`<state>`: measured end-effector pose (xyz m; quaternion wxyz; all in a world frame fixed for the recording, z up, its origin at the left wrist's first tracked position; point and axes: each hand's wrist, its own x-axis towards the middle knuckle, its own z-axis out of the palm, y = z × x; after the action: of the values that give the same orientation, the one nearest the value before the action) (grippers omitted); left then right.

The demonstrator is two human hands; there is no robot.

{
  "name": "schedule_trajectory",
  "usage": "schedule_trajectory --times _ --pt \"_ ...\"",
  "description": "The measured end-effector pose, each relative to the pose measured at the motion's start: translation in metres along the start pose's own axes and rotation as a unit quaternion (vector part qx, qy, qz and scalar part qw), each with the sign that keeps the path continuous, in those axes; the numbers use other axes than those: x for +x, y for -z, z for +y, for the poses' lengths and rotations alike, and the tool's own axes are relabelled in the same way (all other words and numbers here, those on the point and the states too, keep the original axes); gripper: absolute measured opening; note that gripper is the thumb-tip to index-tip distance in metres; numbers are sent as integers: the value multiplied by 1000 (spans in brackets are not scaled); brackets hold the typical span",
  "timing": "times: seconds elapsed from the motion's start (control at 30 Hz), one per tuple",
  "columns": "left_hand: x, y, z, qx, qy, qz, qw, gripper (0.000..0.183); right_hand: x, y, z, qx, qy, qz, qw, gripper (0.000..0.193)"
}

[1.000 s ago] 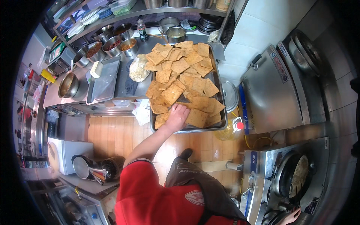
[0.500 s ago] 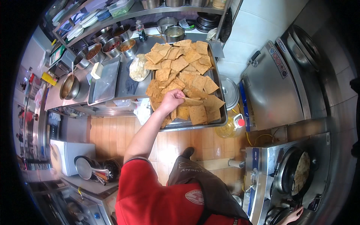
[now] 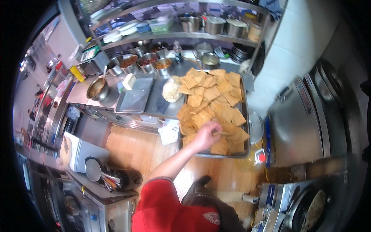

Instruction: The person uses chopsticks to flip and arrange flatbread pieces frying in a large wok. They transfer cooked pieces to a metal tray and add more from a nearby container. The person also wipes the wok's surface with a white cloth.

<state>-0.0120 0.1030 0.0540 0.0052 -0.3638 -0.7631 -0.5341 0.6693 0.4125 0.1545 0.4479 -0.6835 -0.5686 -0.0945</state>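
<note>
My left hand (image 3: pixel 208 135) reaches over the near end of a large metal tray (image 3: pixel 232 156). Its fingers are pinched on the edge of a brown square of flatbread (image 3: pixel 220 133); blur softens that edge. Many similar flat, golden-brown squares of flatbread (image 3: pixel 211 92) lie overlapping in the tray. Beside the tray's left side sits a whitish lump in a clear bag (image 3: pixel 171 89). My right hand is out of view. At the lower right, a round pan (image 3: pixel 294 214) on the cooker holds a browned round flatbread (image 3: pixel 317 207).
Left of the bag lie a shallow metal tray (image 3: pixel 135 96) and a pale block (image 3: pixel 129 81). Metal pots of sauces (image 3: pixel 148 62) line the back beneath a shelf (image 3: pixel 170 36). An oil jug with a red cap (image 3: pixel 253 160) stands below the tray's right corner.
The view has swung up and left, so the scene sits lower and farther right. My right hand has left the picture. My left hand still pinches a flatbread square over the tray.
</note>
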Motion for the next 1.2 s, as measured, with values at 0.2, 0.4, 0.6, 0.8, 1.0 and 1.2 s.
schedule_trajectory --times 0.2,0.4,0.6,0.8,1.0,1.2 --pt "-66 27 -16 231 -130 27 964 16 9 -12 51 -43 -3 4 999 39" --pt "-121 15 -73 291 -97 -48 951 23 -9 -13 52 91 33 -4 995 37" --pt "-112 -4 -27 256 -75 -51 962 40 7 -18 24 -24 -59 -122 990 40" --pt "-110 -91 11 141 -145 -136 970 30 49 -5 51 -49 -31 -9 998 27" --pt "-127 -162 91 98 -185 -238 948 14 91 -21 151 80 -101 -1 992 22" --pt "-172 -251 97 74 -188 -266 942 8 137 -81 250 213 -209 -30 954 25"
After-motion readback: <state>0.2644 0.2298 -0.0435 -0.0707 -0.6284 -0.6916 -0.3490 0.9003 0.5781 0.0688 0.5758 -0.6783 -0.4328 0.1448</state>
